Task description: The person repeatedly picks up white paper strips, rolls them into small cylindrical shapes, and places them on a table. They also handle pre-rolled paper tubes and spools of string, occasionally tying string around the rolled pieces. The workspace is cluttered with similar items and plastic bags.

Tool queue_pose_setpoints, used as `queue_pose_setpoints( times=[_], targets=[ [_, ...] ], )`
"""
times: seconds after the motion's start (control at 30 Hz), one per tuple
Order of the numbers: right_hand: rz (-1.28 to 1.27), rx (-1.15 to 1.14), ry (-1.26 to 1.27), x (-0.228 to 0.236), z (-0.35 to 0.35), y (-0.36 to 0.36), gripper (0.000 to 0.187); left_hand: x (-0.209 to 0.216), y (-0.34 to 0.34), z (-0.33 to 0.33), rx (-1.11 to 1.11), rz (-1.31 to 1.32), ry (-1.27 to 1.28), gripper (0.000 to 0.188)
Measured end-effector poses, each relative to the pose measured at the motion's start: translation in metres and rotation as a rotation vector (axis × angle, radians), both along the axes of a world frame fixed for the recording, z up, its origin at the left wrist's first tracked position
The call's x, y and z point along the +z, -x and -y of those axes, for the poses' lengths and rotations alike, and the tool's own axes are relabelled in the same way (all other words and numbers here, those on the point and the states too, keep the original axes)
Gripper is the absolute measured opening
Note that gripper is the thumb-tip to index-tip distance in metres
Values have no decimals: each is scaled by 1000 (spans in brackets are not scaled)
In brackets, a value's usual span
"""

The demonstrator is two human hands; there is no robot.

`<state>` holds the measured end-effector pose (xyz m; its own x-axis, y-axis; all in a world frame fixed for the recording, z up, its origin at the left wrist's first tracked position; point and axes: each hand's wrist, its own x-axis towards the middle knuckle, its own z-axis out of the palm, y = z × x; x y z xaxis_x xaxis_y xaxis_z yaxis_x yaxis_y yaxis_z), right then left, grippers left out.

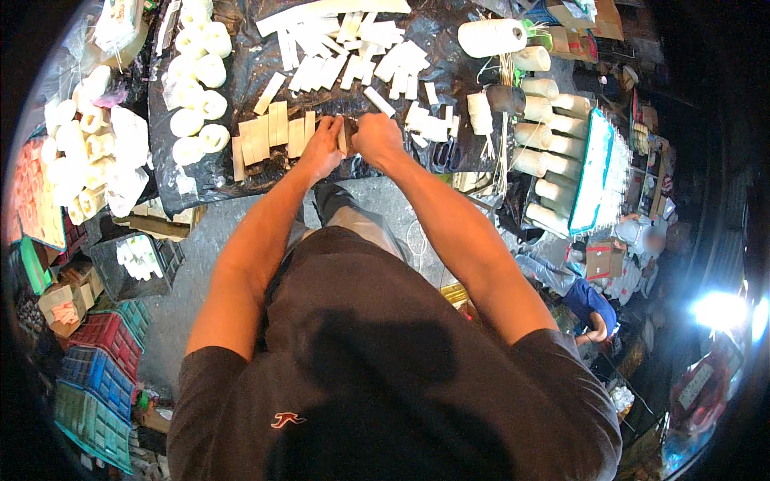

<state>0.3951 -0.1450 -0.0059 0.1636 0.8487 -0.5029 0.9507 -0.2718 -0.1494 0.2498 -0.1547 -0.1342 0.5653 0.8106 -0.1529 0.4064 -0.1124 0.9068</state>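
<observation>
My left hand (324, 147) is at the table's near edge, its fingertips closed on a narrow, flat, pale strip (342, 138). Just left of it, similar strips (255, 140) lie side by side in an uneven row. My right hand (377, 138) is closed in a fist close to that strip; whatever its fingers hold is hidden. Beyond both hands, many loose pale pieces (321, 72) are heaped on black plastic sheeting (241, 72). One short piece (378, 102) lies right above my right fist.
White round rolls (187, 122) stand at the table's left. At the right are a large white spool (491, 38), pale cylinders (529, 135) and a blue-edged white panel (589, 172). Stacked crates (100, 377) sit lower left. Another person (589, 305) bends down at the right.
</observation>
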Motion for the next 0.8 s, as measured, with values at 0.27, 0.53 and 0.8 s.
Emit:
queue_pose_setpoints(
  times=[0.27, 0.53, 0.8],
  targets=[
    [-152, -48, -90, -8, 16, -27, 33, -22, -2, 0, -32, -70, -163, 97],
    [-529, -473, -243, -21, 105, -122, 42, 26, -13, -1, 20, -346, -57, 88],
    [-781, -380, -30, -62, 74, -123, 46, 46, -51, 1, 159, -561, -19, 87]
  ],
)
